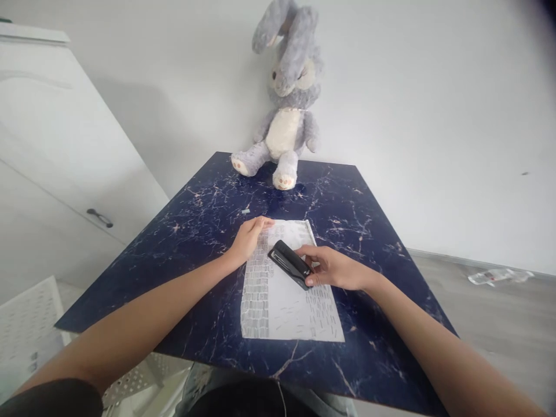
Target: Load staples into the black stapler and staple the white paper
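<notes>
A white sheet of paper (286,301) covered with rows of staples lies in the middle of the dark blue marble-pattern table (208,214). My right hand (336,269) grips a black stapler (290,264), holding it over the upper part of the sheet. My left hand (248,237) rests on the sheet's top left corner, fingers laid flat and together, pressing the paper down.
A grey plush rabbit (286,98) sits at the table's far edge against the white wall. A white cabinet (56,174) stands to the left, with a white perforated basket (30,330) below it. A clear plastic wrapper (499,277) lies on the floor at right.
</notes>
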`<state>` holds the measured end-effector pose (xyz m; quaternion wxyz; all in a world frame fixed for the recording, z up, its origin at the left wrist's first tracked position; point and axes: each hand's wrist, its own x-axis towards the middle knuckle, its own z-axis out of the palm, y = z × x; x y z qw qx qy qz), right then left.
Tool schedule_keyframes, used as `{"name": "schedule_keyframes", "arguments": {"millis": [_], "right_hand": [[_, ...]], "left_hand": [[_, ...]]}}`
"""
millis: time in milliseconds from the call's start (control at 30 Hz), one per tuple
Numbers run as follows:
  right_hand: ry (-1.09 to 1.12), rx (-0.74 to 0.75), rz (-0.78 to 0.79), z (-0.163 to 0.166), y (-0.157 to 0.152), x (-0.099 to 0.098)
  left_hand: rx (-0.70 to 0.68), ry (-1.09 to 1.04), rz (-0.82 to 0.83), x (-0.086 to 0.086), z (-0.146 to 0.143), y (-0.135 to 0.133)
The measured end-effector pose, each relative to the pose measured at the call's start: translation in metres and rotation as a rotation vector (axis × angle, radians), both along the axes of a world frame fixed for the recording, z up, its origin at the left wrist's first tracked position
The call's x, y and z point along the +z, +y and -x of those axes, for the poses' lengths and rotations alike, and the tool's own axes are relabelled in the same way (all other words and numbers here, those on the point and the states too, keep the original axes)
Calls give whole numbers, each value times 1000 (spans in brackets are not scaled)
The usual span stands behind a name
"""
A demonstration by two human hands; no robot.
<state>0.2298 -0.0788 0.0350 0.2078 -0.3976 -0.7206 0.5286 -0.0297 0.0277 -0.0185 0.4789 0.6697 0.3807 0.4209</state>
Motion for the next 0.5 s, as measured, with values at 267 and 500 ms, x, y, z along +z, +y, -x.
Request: {"name": "schedule_keyframes", "arguments": {"millis": [267, 500], "right_hand": [[38, -30, 31, 2, -2, -5], [-104, -243, -319, 38, -21, -15]], "left_hand": [[33, -199, 178, 3, 0, -4], [17, -173, 150, 9, -1, -8]]}}
